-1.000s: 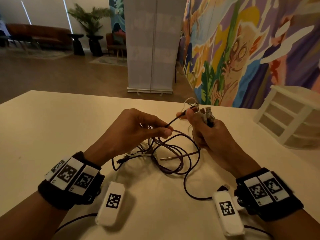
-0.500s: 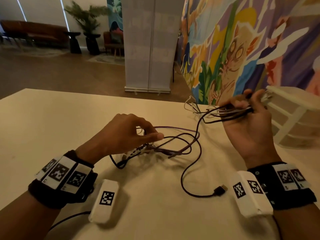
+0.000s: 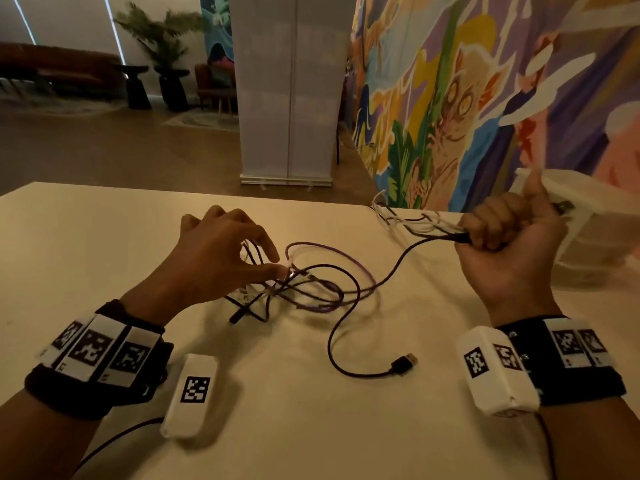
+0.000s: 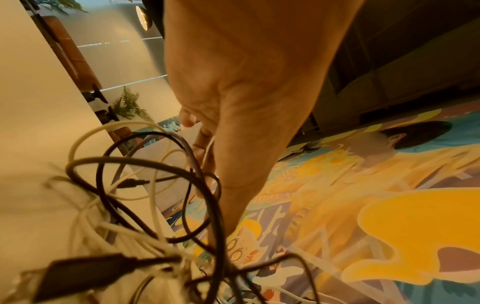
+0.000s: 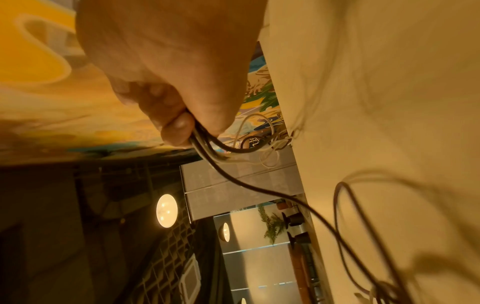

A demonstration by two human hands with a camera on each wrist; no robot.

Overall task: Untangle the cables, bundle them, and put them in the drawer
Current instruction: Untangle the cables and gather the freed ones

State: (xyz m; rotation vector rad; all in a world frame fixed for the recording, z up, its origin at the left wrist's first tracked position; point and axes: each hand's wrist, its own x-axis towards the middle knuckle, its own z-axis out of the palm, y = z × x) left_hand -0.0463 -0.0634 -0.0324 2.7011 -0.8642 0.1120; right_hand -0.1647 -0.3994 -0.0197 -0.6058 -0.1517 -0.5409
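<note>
Your right hand point(image 3: 509, 244), up by the table's point(image 3: 104, 244) far right edge, is fisted round a bunch of cable ends point(image 3: 426, 225), dark and white, w/ a connector poking out past the thumb. Your left hand point(image 3: 221, 265) sits near the table's middle, thumb and forefinger pinching a white strand at the top of the tangle point(image 3: 304, 285). One dark cable point(image 3: 391, 271) runs from the right fist down toward the near edge and ends in a free USB plug point(image 3: 403, 363). A white drawer unit point(image 3: 595, 230) stands at the far right corner, just behind the right fist; can't tell if any drawer is open. Nothing's bundled yet.

Left wrist view: fingers point(image 4: 207, 156) close on a thin white wire, w/ dark and white loops point(image 4: 145, 185) crossing below and a dark plug point(image 4: 85, 273) close to the lens. Blurry, so which loop passes under which is unclear.

Right wrist view: fingers point(image 5: 174, 123) curl tight on several strands, one dark cable point(image 5: 259, 189) trailing off across the table.

Tip, imo: keep the right fist as anchor, don't yank. Pulling tightens the knot. Hold the tangle down w/ the left, feed the free USB end back thru the loops one at a time, then take the next cable.
</note>
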